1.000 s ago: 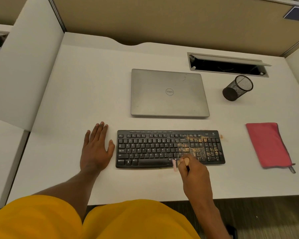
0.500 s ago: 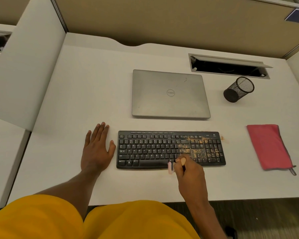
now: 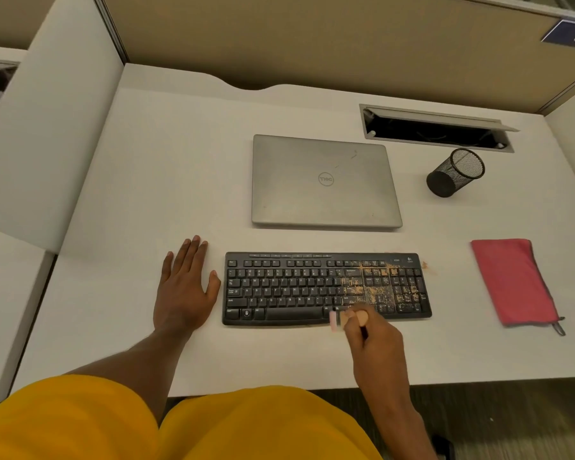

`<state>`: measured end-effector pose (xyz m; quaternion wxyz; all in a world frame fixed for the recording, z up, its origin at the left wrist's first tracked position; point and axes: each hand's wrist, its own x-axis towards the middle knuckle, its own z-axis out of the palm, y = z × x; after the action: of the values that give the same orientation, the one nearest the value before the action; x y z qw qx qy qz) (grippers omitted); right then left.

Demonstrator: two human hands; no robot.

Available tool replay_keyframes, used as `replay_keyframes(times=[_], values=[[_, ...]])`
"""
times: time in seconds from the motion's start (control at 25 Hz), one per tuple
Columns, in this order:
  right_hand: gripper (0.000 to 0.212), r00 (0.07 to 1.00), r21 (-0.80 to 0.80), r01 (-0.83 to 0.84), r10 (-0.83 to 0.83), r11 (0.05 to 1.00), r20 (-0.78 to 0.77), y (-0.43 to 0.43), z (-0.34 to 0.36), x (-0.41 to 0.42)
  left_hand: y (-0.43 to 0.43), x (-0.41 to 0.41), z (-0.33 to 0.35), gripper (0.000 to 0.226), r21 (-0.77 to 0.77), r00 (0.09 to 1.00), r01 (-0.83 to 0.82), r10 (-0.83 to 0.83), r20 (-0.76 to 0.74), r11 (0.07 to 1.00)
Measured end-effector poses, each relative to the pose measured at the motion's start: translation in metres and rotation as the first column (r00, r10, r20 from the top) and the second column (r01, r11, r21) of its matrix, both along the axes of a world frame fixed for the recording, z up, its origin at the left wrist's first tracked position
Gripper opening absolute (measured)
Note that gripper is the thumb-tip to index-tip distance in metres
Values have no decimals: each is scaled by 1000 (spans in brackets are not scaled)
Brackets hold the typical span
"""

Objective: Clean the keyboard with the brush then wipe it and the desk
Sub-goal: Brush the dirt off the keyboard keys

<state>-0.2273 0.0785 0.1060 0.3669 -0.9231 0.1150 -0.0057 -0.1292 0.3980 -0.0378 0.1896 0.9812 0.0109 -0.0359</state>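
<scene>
A black keyboard [image 3: 299, 290] lies on the white desk [image 3: 166, 180], its right part speckled with brown crumbs [image 3: 379, 287]. My right hand [image 3: 375, 340] grips a small brush [image 3: 339, 318] with pale pink bristles at the keyboard's front edge, just right of the space bar. My left hand [image 3: 185, 287] rests flat on the desk beside the keyboard's left end, fingers straight. A folded red cloth [image 3: 512, 280] lies to the right of the keyboard.
A closed silver laptop [image 3: 324, 180] sits behind the keyboard. A black mesh pen cup [image 3: 455, 172] lies tipped at the back right, near an open cable slot [image 3: 435, 127]. A few crumbs [image 3: 425, 265] lie by the keyboard's right corner. Partition walls enclose the desk.
My right hand with the brush has swept slightly left along the keyboard's front edge and back. My left hand has stayed put.
</scene>
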Motion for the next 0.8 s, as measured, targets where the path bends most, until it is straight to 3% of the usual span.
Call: replay_keyframes(times=[0.2, 0.48, 0.68, 0.8], values=[[20, 989, 53, 128, -131, 990, 68, -9, -2, 18, 0, 0, 0, 74, 1, 1000, 2, -2, 2, 1000], [16, 995, -26, 58, -60, 998, -83, -19, -1, 18, 0, -1, 1, 74, -2, 1000, 2, -2, 13, 1000], [15, 995, 19, 94, -95, 995, 37, -17, 6, 25, 0, -1, 0, 74, -1, 1000, 0, 0, 16, 1000], [17, 996, 34, 90, -90, 995, 21, -17, -1, 21, -1, -1, 1, 74, 1, 1000, 3, -3, 13, 1000]])
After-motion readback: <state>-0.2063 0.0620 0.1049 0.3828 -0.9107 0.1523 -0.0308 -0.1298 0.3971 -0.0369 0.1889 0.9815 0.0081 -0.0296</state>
